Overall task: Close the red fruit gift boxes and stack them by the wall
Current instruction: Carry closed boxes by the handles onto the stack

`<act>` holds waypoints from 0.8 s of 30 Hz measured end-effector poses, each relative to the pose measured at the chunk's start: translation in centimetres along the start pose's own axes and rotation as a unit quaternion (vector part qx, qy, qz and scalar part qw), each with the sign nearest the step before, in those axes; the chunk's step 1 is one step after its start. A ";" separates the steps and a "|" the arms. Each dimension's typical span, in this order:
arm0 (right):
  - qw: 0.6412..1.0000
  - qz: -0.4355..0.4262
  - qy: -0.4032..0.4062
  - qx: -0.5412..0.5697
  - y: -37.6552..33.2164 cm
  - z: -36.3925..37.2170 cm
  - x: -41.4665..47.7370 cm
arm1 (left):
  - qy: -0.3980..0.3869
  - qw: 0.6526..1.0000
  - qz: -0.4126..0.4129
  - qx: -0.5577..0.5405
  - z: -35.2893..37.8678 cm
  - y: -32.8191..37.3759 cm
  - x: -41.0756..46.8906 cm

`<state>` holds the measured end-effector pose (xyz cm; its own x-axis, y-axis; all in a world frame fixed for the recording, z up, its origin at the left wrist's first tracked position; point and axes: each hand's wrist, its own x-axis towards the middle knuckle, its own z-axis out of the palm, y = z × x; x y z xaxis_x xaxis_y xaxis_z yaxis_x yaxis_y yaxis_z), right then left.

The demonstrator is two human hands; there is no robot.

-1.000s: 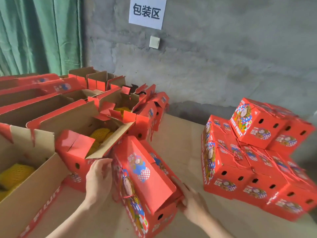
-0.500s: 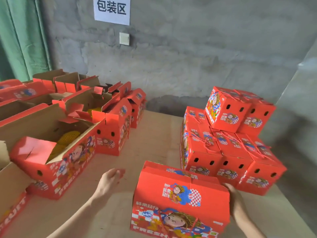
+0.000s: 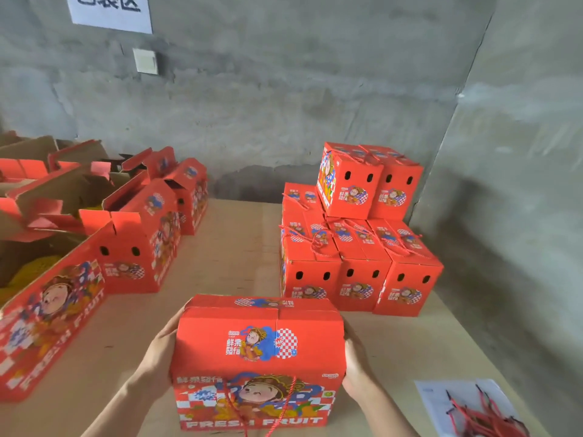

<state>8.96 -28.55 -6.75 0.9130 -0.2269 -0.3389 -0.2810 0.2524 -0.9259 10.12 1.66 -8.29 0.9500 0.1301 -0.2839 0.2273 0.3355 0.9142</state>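
At six o'clock, the left hand (image 3: 159,351) and right hand (image 3: 356,367) held a closed box (image 3: 258,348) between them, fingers straight against its ends. At one o'clock a stack (image 3: 359,257) stood by the wall (image 3: 284,105); at nine, open boxes (image 3: 126,247) awaited closing.

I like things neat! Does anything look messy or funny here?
A little. The held box, between the left hand and right hand, has its red cord dangling down the front; on the stacked boxes the cords lie on top.
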 end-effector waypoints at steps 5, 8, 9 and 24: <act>0.999 0.020 -0.030 0.019 -0.4 -0.5 0.1 | -0.010 1.000 -0.016 -0.023 -0.2 -0.8 -2.6; 0.999 0.034 -0.034 0.015 0.4 -1.0 -0.5 | -0.021 1.000 -0.022 -0.008 -0.6 -0.8 -3.6; 0.999 0.034 -0.029 0.011 0.6 -1.2 -0.7 | -0.027 0.999 -0.023 0.001 -0.8 -0.8 -3.8; 0.953 -0.261 -0.074 -0.135 0.3 -1.7 -2.6 | -0.088 0.935 0.174 0.294 -0.4 3.3 -3.0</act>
<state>6.03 -29.46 -6.43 0.9753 -0.1159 0.1880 0.1750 -0.1135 -0.9780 7.95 2.75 -4.53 0.9971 -0.0380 0.0660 -0.0739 -0.2774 0.9579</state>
